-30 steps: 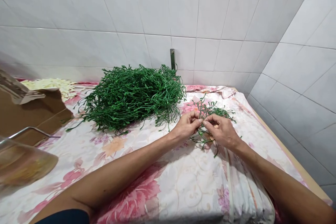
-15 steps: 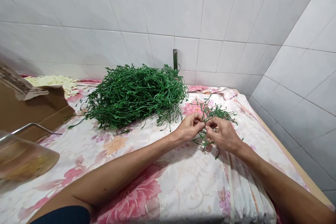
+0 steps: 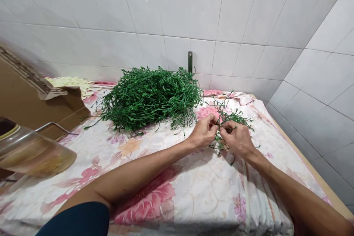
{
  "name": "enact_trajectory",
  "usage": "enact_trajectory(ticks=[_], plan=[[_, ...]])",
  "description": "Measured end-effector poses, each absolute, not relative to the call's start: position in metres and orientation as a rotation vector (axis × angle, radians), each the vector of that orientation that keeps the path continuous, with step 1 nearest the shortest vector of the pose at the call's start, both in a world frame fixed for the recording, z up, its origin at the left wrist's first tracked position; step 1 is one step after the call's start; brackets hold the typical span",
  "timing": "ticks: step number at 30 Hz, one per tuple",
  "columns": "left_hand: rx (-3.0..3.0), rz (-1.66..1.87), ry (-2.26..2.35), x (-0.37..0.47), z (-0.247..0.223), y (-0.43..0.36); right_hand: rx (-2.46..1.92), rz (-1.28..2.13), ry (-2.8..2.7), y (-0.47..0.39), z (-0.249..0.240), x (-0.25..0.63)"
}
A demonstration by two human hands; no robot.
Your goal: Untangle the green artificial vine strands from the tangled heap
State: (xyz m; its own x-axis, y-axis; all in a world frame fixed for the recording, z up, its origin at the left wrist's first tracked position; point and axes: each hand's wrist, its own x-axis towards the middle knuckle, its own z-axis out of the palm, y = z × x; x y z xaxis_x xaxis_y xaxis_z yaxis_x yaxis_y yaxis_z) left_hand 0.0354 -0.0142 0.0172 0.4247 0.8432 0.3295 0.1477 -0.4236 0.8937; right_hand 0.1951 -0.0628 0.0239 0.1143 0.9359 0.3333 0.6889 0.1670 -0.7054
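White glossy tiles cover the wall (image 3: 204,11) behind, and a floral tablecloth (image 3: 210,195), white with pink and orange flowers and some wrinkles, covers the tabletop. Toward the right edge of the tabletop, the left hand (image 3: 203,131) and the right hand (image 3: 238,138) meet almost fingertip to fingertip. Each hand has thumb and forefinger drawn narrow, pinching the stems of a small bunch of green sprigs (image 3: 235,117). The exact point of the grip is hidden behind the fingers. The bunch lies on the cloth around the hands, its thin, curved stems ending in little knobs.

Compared with one second ago, the hands remain at this same bunch, but the view has turned somewhat to the left. Thus the dark mouth of the transparent jar (image 3: 45,151) has come into sight, and more of the dark blue sleeve (image 3: 80,221) also.

Nearer the back edge stands a big tangled heap of green sprigs (image 3: 152,97), in front of a metal bracket (image 3: 190,61) on the wall. At the left edge, the cardboard box (image 3: 27,81), torn and corrugated, is cut off; so is the jar, whose yellowish content is blurred. Toward the back left corner lie pale yellow pieces (image 3: 74,84), partly hidden by the box.
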Motion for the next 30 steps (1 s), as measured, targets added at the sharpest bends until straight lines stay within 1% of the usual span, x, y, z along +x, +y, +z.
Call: enact_trajectory(ticks=[3,5,7,16,18,28,30], plan=[[1.786,1.006,0.833,0.034,0.017,-0.012,-1.540,0.705,-1.574,-0.060,0.025,0.201],[1.681,0.937,0.812,0.034,0.016,-0.010,-1.398,0.972,-1.547,-0.057,0.024,0.208],[1.574,0.874,0.779,0.034,0.017,-0.009,-1.271,1.169,-1.502,-0.054,0.023,0.216],[1.517,0.874,0.680,0.033,0.021,-0.008,-1.157,1.592,-1.368,-0.053,0.028,0.230],[1.532,0.875,0.661,0.033,0.021,-0.008,-1.174,1.595,-1.412,-0.054,0.029,0.231],[1.749,0.892,0.714,0.031,0.017,-0.007,-1.288,1.241,-1.643,-0.051,0.027,0.233],[1.813,0.887,0.732,0.031,0.019,-0.009,-1.296,1.254,-1.658,-0.054,0.030,0.232]])
